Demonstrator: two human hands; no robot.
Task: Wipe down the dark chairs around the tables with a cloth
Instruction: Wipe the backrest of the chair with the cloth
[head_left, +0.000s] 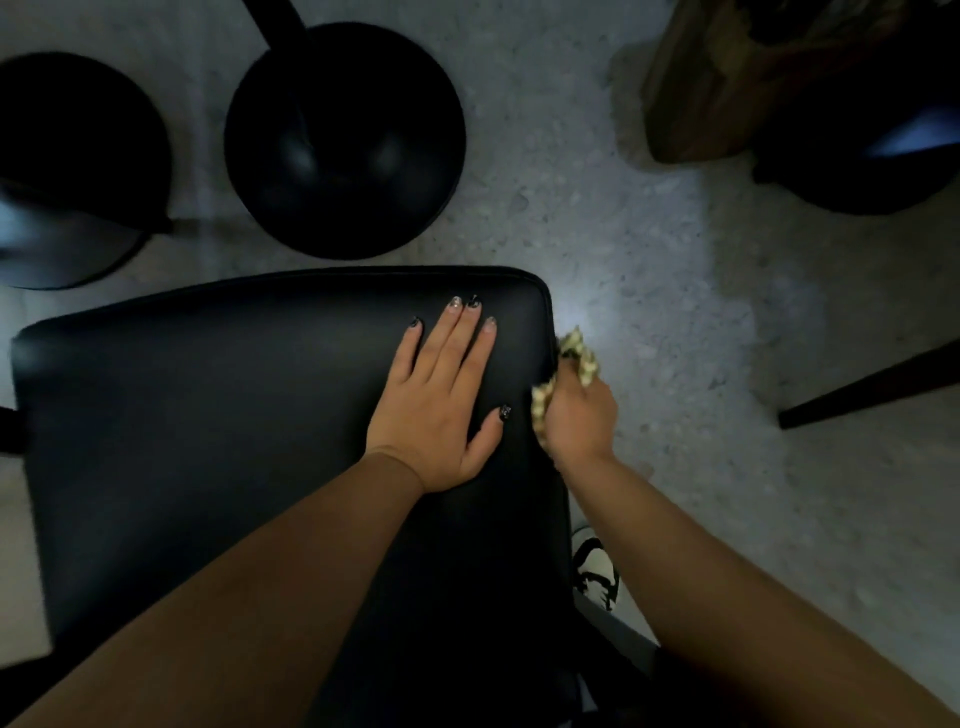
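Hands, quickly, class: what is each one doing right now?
Left hand: open, fingers straight, flat on the chair seat.
Right hand: closed, gripping the cloth at the seat's right edge.

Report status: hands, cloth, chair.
Left hand flat on chair seat. Right hand grips cloth at seat's right edge. Nothing in the way.

Chair seat (208, 441) — smooth, perhaps leather, cloth (576, 358) crumpled fabric, floor (675, 312) speckled stone

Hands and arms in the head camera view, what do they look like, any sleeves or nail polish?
Both forearms are bare, with no sleeves, watch or bracelets in view. The left hand has long nails, some painted black, others pale and glittery. The right hand's nails are hidden. No rings show.
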